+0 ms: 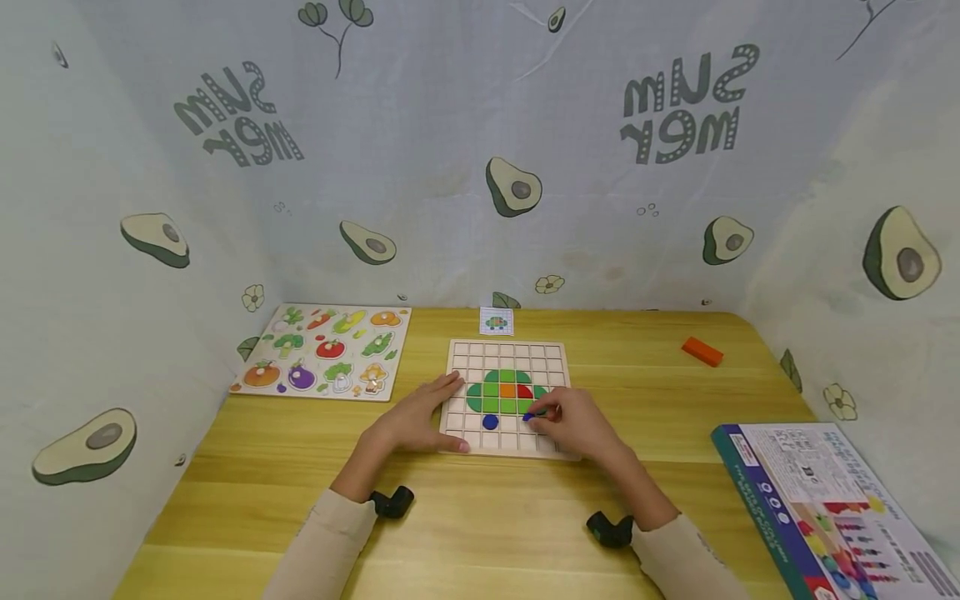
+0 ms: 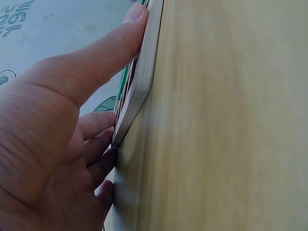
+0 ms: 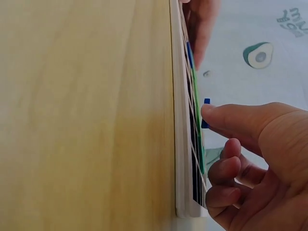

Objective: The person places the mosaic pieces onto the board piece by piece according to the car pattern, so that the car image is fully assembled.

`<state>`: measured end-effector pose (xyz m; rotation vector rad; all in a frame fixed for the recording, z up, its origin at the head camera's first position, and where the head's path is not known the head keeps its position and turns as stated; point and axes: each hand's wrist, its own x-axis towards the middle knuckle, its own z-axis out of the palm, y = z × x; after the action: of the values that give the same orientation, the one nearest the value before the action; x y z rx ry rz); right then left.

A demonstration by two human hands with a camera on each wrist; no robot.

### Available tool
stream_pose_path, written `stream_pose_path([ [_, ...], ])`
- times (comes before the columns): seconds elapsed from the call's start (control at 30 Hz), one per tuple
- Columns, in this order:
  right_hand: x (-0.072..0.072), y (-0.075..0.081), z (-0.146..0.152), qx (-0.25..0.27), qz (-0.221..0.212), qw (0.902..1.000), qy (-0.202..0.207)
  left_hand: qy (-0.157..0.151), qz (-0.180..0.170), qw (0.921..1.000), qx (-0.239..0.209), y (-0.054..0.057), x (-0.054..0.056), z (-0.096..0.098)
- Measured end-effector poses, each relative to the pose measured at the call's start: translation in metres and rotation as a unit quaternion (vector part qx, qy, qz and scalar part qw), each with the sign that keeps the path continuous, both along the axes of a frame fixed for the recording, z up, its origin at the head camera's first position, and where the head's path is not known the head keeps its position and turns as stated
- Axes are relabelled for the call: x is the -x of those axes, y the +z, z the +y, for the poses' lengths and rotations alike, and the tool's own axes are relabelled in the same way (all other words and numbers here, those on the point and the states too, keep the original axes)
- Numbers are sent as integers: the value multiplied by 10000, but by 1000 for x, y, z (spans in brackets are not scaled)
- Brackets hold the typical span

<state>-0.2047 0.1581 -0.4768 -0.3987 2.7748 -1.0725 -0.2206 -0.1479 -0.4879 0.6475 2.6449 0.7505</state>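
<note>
A wooden grid board (image 1: 468,350) lies mid-table, with green, orange and red pieces set into a rounded pattern. Below the pattern sits a round blue piece (image 1: 490,422). My right hand (image 1: 577,423) pinches a small blue piece (image 3: 207,101) between thumb and index finger, just above the board's lower right part; the other fingers curl inward. At the board's left side is my left hand (image 1: 414,417), thumb and fingers spread, the thumb (image 2: 130,29) lying along the near edge and the fingertips at the left edge. Behind the board stands a small pattern card (image 1: 497,322) showing a similar figure.
A vegetable puzzle board (image 1: 352,389) lies at the back left. An orange block (image 1: 702,352) is at the back right. A colourful box (image 1: 795,467) covers the right front corner. A printed cloth (image 1: 442,125) with avocados surrounds the wooden table (image 1: 487,533).
</note>
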Motion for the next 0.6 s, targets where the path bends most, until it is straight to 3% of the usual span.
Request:
stream_pose_path([
  [0.6,2,-6,-3,-32,27,9999,156,29,-4,10000,0,-3,1,-1],
])
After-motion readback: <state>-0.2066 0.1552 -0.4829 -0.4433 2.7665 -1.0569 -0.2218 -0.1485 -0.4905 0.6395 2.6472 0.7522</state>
